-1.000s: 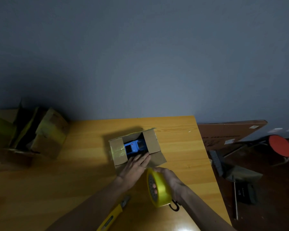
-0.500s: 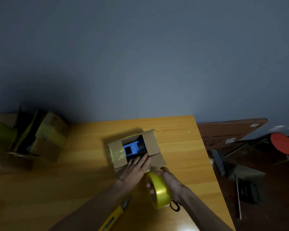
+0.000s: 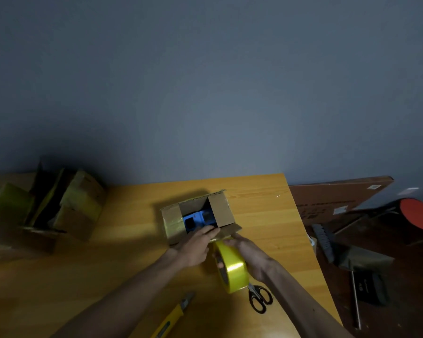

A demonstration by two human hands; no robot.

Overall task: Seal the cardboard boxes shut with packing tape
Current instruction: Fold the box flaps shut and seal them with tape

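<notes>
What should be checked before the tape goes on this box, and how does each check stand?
1. Flaps closed: not ok; the box is open, blue item showing.
2. Near flap steadied: ok; fingers of the left hand rest on it.
3. Tape in hand: ok; right hand grips the tape roll.
4. Tape end stuck to box: cannot tell; hidden by hands.
5. Cutter nearby: ok; scissors lie on the table beside the roll.

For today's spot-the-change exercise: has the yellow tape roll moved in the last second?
Yes, slightly. Against the scissors lying on the table, the tape roll has shifted toward the cardboard box, uncovering more of them.
</notes>
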